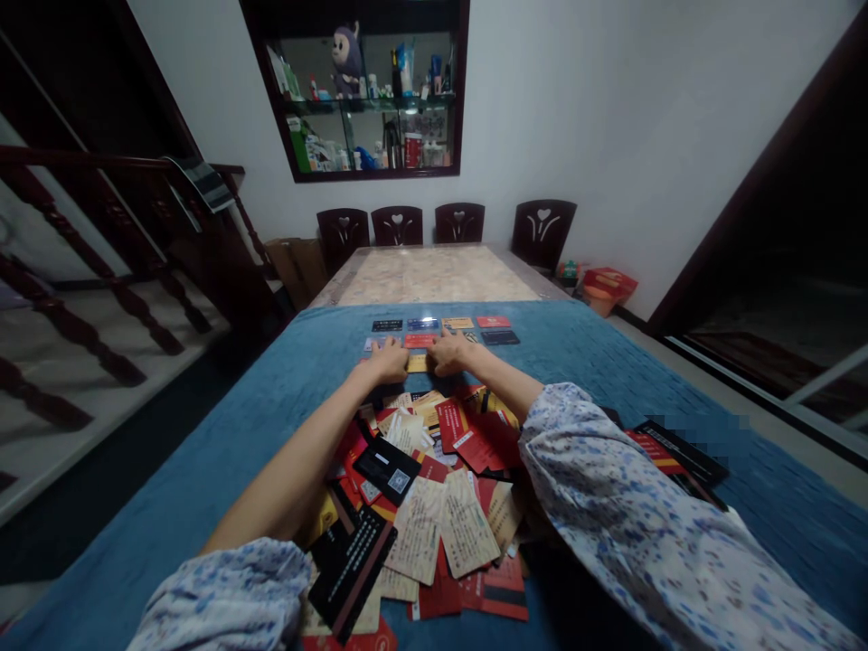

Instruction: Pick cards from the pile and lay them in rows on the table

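Note:
My left hand [389, 361] and my right hand [448, 354] reach forward over the blue cloth. Between them lies a yellow card [418, 363], its left end at my left fingers and its right end at my right fingers. Both hands look closed on its ends, though the fingertips are small and partly hidden. Just beyond it is a red card [420, 341]. Further cards lie in rows there: a black card [387, 325], a blue card [423, 324], an orange card [457, 323], a red-pink card [494, 321] and a dark card [500, 337]. My right hand partly covers a patterned card.
Under my forearms spreads a heap of mixed cards [417, 524], overlapping at many angles. More black and red cards [682, 452] lie by my right sleeve. The blue cloth [264, 407] covers the near table. Several dark chairs [397, 226] stand at the far end.

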### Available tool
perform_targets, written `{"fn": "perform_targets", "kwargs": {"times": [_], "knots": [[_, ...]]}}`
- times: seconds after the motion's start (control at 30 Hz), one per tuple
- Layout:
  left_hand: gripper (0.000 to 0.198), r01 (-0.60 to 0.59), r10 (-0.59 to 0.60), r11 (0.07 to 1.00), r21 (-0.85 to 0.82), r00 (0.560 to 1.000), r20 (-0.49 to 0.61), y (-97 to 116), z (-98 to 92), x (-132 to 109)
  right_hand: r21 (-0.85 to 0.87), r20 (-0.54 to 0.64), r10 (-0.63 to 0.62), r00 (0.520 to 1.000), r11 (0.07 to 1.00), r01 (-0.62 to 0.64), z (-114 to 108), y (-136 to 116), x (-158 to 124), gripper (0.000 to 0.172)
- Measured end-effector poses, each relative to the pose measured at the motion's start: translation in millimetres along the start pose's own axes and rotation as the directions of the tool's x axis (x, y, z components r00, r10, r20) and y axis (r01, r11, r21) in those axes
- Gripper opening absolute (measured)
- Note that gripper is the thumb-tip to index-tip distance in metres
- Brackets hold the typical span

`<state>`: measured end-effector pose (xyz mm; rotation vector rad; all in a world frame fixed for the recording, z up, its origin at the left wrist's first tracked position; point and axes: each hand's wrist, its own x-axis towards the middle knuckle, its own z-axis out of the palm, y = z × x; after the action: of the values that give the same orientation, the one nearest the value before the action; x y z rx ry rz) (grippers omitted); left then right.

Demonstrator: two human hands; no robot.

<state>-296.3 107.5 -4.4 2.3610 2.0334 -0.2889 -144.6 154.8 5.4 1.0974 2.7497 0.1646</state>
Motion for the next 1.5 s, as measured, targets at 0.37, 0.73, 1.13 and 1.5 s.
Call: {"fn": "perform_targets", "kwargs": {"times": [0.37,0.73,1.13,1.5], "knots": [[0.034,-0.038,0.046,0.998,0.046,0.98,-0.191,8.9,4.1,-27.8,-0.034,-0.072,-0.029,0.997,0.999,0.026,-8.6,9.6,-26.2,0.043],[0.027,-0.068,0.064,0.998,-0.011,0.973,-0.221,45.0,-10.5,-73.8,0.036,-0.199,-0.027,0.98,0.999,0.035,-9.4,20.8,-87.2,0.032],[0.026,-0.163,0.142,0.985,-0.053,0.948,-0.284,74.8,-6.7,-110.8,0.156,-0.396,-0.005,0.918,0.985,0.073,17.8,21.9,-154.5,0.02],[0.023,-0.359,0.286,0.926,-0.114,0.868,-0.405,102.1,11.4,-138.3,0.313,-0.482,-0.115,0.869,0.904,0.293,48.5,18.8,-187.0,0.025]]}}
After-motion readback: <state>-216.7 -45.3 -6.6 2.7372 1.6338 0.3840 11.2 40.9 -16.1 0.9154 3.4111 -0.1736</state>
